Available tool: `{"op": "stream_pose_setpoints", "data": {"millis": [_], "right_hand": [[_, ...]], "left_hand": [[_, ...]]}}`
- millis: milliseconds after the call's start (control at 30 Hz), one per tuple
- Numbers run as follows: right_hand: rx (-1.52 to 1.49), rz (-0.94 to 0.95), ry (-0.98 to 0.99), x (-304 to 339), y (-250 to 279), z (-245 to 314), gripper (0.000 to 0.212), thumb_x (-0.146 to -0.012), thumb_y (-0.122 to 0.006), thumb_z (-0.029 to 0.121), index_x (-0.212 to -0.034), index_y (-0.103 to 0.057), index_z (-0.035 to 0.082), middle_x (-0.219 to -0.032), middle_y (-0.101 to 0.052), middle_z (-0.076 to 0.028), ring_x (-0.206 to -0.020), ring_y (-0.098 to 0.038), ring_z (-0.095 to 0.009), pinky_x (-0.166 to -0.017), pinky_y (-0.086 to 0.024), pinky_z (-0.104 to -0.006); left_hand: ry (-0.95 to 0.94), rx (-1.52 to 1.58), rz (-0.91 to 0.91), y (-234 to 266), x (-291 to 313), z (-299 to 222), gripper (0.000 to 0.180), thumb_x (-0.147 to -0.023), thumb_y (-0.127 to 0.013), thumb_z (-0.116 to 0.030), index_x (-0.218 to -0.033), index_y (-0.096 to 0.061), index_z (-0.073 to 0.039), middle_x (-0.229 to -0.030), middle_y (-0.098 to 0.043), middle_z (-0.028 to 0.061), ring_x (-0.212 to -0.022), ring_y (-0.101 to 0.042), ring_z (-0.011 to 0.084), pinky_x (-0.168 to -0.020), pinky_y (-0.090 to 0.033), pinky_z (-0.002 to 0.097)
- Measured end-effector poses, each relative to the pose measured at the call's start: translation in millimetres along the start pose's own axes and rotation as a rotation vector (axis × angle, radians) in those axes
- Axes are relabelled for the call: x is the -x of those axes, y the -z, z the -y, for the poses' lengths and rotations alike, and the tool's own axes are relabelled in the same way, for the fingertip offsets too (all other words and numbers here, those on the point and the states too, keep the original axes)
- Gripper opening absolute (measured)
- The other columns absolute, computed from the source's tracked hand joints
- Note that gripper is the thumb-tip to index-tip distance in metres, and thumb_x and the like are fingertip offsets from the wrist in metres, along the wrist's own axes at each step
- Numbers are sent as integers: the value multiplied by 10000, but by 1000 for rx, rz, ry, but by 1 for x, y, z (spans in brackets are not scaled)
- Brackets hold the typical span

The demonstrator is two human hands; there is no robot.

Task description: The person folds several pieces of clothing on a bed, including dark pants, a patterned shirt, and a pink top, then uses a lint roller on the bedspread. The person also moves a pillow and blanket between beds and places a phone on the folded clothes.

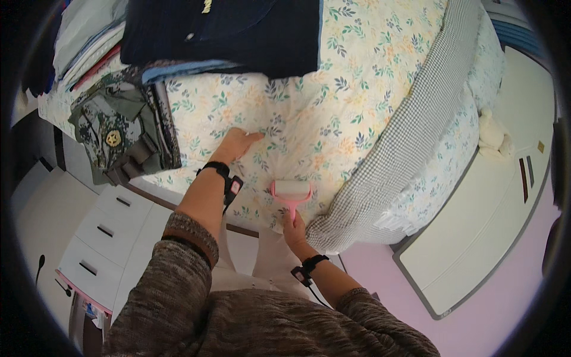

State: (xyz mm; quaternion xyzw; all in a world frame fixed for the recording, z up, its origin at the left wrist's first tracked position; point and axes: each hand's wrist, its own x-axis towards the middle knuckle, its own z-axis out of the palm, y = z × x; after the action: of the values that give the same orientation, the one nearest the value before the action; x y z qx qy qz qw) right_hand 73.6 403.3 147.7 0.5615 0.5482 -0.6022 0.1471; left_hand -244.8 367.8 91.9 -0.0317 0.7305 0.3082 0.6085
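My right hand (294, 232) is wrapped round the handle of a pink lint roller (292, 189). The white roll of the lint roller lies against the floral bed sheet (309, 131) near the bed's front edge. Farther forward and to the left, my left hand (239, 143) is on the sheet with nothing in it, its thumb stretched to the right. Its other fingers are only partly visible. Both wrists wear black straps with small devices attached.
Folded dark clothes (238, 35) lie at the far side of the bed, beside a clothes stack (89, 53) and a camouflage garment (122, 125). A checked cloth (392, 143) runs along the right. White drawers (113, 226) stand left; a cream headboard-like panel (476, 250) stands right.
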Motion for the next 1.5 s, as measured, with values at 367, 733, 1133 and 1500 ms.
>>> {"op": "stream_pose_setpoints", "data": {"millis": [367,733,1133,1500], "right_hand": [[-168,-133,175,-51,13,90,410,-973,-437,393,-742,-507,62,-505,-413,-6,-389,-416,-117,-364,-326,-274],[283,20,394,34,-2,24,342,-956,-526,313,-749,-576,46,-572,-438,56,-530,-376,-46,-487,-323,-232],[910,38,-118,31,-39,16,530,-899,-542,449,-823,-634,-67,-704,-636,-185,-685,-620,-287,-636,-475,-380],[715,180,928,104,-120,207,210,-899,-577,191,-850,-585,-13,-626,-569,-142,-556,-525,-192,-535,-426,-347]], "left_hand": [[-398,-311,-98,-20,70,173,729,-875,-470,-610,-561,-546,44,-512,-500,183,-516,-538,334,-612,-425,444],[95,13,-200,79,148,350,622,-858,-559,-494,-686,-605,102,-635,-573,173,-607,-560,271,-615,-458,427],[66,97,-108,101,202,397,558,-865,-511,-460,-848,-639,83,-918,-634,246,-863,-603,360,-789,-450,427],[133,232,-489,173,281,444,532,-895,-535,-399,-701,-594,93,-672,-610,193,-707,-608,324,-702,-471,430]]}}
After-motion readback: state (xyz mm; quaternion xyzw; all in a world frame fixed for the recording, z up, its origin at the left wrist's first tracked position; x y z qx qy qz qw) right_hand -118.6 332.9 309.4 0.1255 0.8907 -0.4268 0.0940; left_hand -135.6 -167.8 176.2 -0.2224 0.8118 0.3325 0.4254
